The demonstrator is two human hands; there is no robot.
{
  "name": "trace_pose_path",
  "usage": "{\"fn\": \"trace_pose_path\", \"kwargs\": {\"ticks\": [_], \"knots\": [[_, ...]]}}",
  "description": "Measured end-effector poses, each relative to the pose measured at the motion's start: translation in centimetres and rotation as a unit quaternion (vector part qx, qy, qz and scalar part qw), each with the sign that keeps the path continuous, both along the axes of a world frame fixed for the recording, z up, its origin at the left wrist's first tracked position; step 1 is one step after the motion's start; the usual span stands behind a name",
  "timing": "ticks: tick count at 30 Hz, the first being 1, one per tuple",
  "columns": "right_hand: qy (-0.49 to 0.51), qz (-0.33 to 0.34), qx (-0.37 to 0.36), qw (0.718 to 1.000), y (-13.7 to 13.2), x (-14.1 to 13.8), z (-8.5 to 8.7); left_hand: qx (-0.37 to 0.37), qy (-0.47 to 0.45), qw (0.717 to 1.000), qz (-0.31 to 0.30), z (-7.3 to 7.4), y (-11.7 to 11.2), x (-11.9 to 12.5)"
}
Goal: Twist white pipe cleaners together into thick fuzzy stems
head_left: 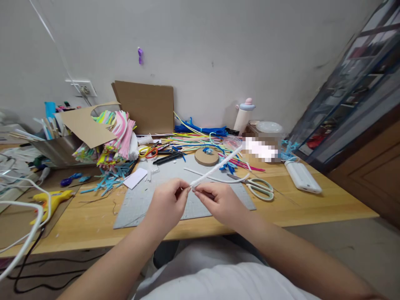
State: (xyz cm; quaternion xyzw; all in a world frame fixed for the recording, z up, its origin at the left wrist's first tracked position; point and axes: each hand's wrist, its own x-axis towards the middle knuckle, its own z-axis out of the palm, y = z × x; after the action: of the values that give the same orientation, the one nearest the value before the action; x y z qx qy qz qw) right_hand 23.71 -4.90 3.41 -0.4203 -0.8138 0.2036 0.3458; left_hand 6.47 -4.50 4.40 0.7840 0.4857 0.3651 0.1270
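Observation:
My left hand (173, 198) and my right hand (215, 200) meet over the front of a grey cutting mat (134, 208). Both pinch the near end of a white pipe cleaner (215, 168), whose length slants up to the right, away from me. Fingertips cover the pinched end, so its exact shape is hidden. Behind the hands, another white pipe cleaner (233, 181) lies curved on the mat. To the right of my right hand rest scissors with pale green handles (262, 188). A round cardboard disc (206, 157) with a small blue piece on it sits farther back.
A yellow glue gun (56, 202) and white cables lie at the left. Bundled coloured pipe cleaners (117, 137) stand beside a metal pen holder (59, 148). Cardboard sheets (146, 106) lean on the wall. A bottle (243, 116) and a white power bank (303, 177) are on the right.

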Motion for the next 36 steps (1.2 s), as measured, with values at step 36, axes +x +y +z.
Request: {"fn": "trace_pose_path", "kwargs": {"ticks": [36], "knots": [[-0.199,0.053,0.156,0.966,0.2,0.0,3.2,0.174,0.222,0.959,-0.027,0.9,0.0,-1.4]]}}
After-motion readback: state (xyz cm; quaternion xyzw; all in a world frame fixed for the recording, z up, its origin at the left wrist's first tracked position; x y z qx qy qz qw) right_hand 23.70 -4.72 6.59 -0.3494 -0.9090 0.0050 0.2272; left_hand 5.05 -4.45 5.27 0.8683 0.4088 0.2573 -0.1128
